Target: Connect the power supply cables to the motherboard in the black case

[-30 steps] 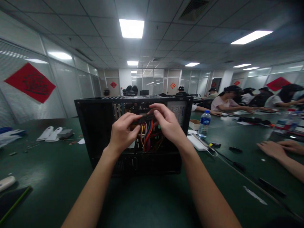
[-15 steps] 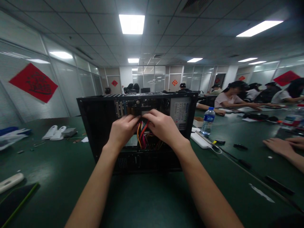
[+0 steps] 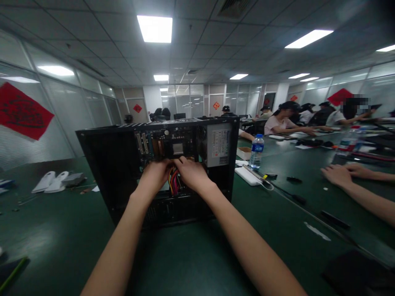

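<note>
An open black computer case [image 3: 101, 164] stands in front of me on the green table [image 3: 179, 259]. Inside it I see a motherboard [image 3: 154, 144] with a square metallic chip [image 3: 177, 149], and a silver power supply [image 3: 217, 146] at upper right. My left hand [image 3: 156, 174] and my right hand [image 3: 193, 172] meet inside the case below that chip, fingers curled together. Between them a bundle of coloured power cables [image 3: 173, 183] hangs down. Both hands appear closed on this bundle's upper end; the fingertips and any connector there are hidden.
A water bottle [image 3: 256, 152], a white box-shaped device [image 3: 247, 176] and a small carton [image 3: 244, 153] stand right of the case. White plastic pieces [image 3: 51, 181] lie at left. Another person's hands [image 3: 342, 173] rest on the table at right; several people sit farther back.
Both hands have moved down inside the case, uncovering the square chip above them. The whole view has shifted, so the case and surroundings appear farther left.
</note>
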